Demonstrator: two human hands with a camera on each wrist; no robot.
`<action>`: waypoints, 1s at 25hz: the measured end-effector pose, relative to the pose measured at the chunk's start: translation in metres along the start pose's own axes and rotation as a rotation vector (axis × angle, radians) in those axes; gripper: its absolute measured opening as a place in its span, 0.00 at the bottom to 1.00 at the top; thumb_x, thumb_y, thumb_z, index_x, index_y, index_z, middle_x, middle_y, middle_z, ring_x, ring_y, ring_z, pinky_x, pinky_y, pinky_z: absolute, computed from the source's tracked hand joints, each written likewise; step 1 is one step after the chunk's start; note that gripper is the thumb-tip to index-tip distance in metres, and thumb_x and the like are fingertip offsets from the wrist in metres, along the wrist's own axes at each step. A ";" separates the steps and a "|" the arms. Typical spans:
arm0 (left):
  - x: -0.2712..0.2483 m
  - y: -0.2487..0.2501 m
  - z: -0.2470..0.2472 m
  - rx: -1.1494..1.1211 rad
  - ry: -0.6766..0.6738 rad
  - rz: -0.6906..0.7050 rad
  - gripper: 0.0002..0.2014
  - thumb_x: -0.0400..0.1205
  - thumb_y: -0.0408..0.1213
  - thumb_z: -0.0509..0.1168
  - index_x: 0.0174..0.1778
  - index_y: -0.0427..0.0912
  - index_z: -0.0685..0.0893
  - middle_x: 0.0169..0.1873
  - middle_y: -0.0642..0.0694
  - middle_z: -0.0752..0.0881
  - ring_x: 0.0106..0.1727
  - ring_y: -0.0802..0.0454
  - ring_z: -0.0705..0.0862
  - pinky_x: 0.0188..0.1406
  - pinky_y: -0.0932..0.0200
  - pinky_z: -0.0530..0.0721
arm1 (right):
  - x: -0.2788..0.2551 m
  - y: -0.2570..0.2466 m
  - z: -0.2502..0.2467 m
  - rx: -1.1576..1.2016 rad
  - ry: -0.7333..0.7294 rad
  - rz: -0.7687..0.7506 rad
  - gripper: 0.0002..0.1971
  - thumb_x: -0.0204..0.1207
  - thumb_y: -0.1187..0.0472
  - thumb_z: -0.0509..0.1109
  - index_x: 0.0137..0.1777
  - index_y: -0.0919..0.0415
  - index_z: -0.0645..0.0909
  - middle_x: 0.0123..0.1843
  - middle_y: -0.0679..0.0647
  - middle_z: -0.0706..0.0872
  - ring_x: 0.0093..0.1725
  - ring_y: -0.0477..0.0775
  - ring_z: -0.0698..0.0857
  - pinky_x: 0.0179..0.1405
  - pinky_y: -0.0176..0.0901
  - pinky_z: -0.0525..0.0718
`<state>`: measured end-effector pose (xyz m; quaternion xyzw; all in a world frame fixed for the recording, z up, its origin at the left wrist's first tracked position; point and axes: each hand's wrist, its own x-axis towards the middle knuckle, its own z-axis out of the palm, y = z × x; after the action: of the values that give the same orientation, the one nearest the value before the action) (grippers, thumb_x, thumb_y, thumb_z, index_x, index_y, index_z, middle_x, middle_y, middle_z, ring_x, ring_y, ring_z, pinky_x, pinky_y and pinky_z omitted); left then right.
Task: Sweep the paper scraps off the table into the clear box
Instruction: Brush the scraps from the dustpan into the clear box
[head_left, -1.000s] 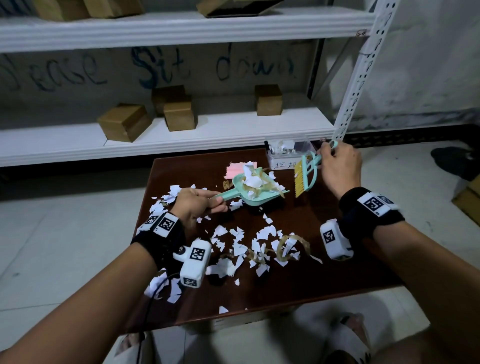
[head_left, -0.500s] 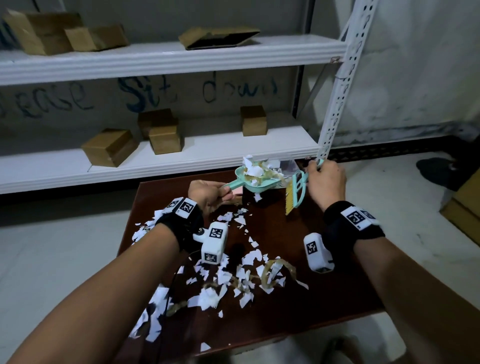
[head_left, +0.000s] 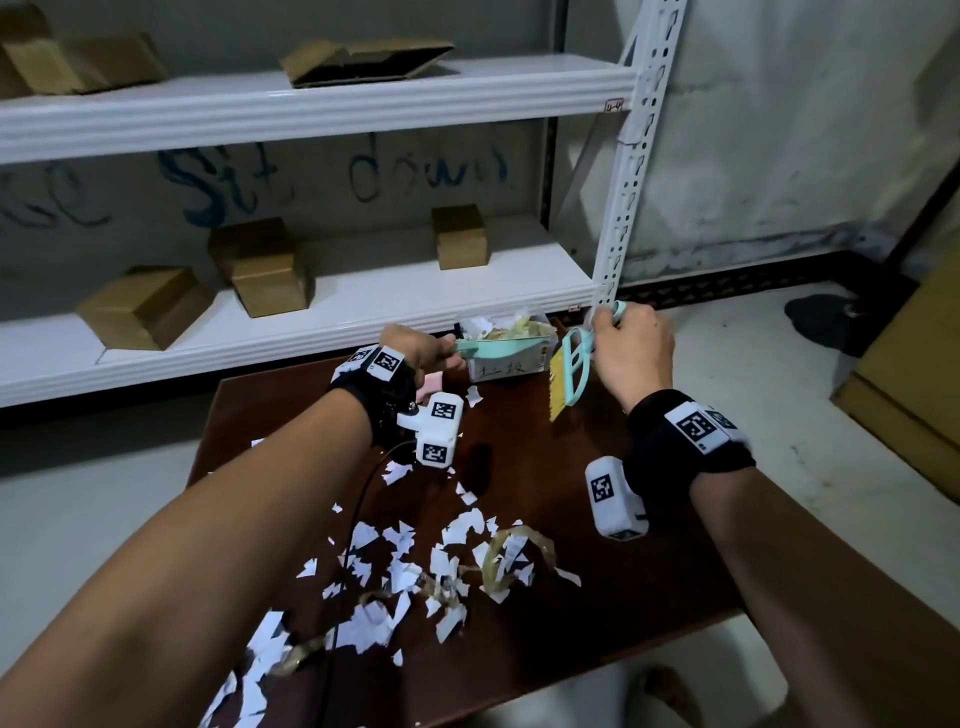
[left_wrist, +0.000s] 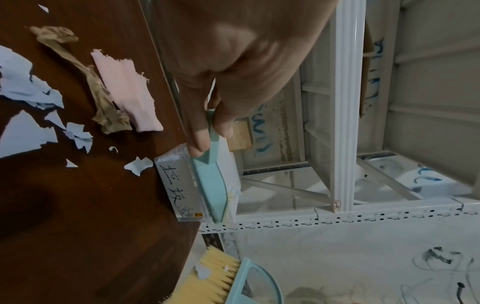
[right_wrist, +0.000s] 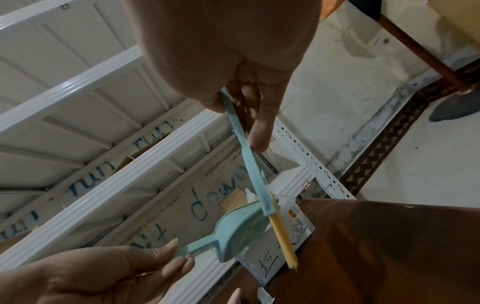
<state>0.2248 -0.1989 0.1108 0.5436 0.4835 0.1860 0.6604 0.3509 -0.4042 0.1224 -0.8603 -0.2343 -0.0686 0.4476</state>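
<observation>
Left grip (head_left: 415, 348) pinches dustpan (head_left: 498, 347) handle | pan over clear box (head_left: 506, 366) | right grip (head_left: 631, 353) clasps brush (head_left: 569, 379)

Sitting on white shelving (head_left: 322, 98): cardboard boxes (head_left: 145, 306). Showing on wall behind: blue lettering (head_left: 332, 176).

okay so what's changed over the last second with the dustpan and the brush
The left hand carried the loaded dustpan from mid-table to the far edge; it is now over the clear box, scraps piled at the box's top. The right hand kept its grip on the brush, bristles down beside the box. Most scraps remain on the table.
</observation>
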 end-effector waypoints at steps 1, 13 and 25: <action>-0.001 0.001 0.002 0.013 0.005 0.009 0.05 0.85 0.23 0.66 0.44 0.26 0.83 0.43 0.34 0.89 0.26 0.50 0.91 0.21 0.69 0.85 | 0.000 -0.001 -0.001 0.004 0.002 -0.002 0.21 0.87 0.53 0.61 0.50 0.68 0.91 0.47 0.67 0.91 0.49 0.68 0.88 0.52 0.52 0.84; -0.006 0.013 -0.002 -0.158 0.075 0.115 0.22 0.75 0.31 0.80 0.57 0.20 0.84 0.34 0.29 0.91 0.41 0.36 0.92 0.56 0.32 0.88 | -0.001 -0.003 -0.002 0.041 0.020 -0.003 0.22 0.85 0.52 0.60 0.45 0.66 0.91 0.41 0.64 0.91 0.43 0.65 0.88 0.51 0.55 0.89; 0.008 0.004 0.012 -0.109 0.107 0.097 0.20 0.68 0.39 0.85 0.48 0.28 0.89 0.33 0.34 0.92 0.36 0.41 0.94 0.55 0.30 0.88 | 0.003 0.002 0.000 0.069 0.023 -0.022 0.20 0.86 0.54 0.62 0.44 0.67 0.89 0.41 0.65 0.91 0.43 0.66 0.89 0.49 0.52 0.87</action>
<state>0.2397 -0.1976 0.1103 0.5188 0.4804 0.2725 0.6525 0.3539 -0.4038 0.1218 -0.8409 -0.2406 -0.0752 0.4789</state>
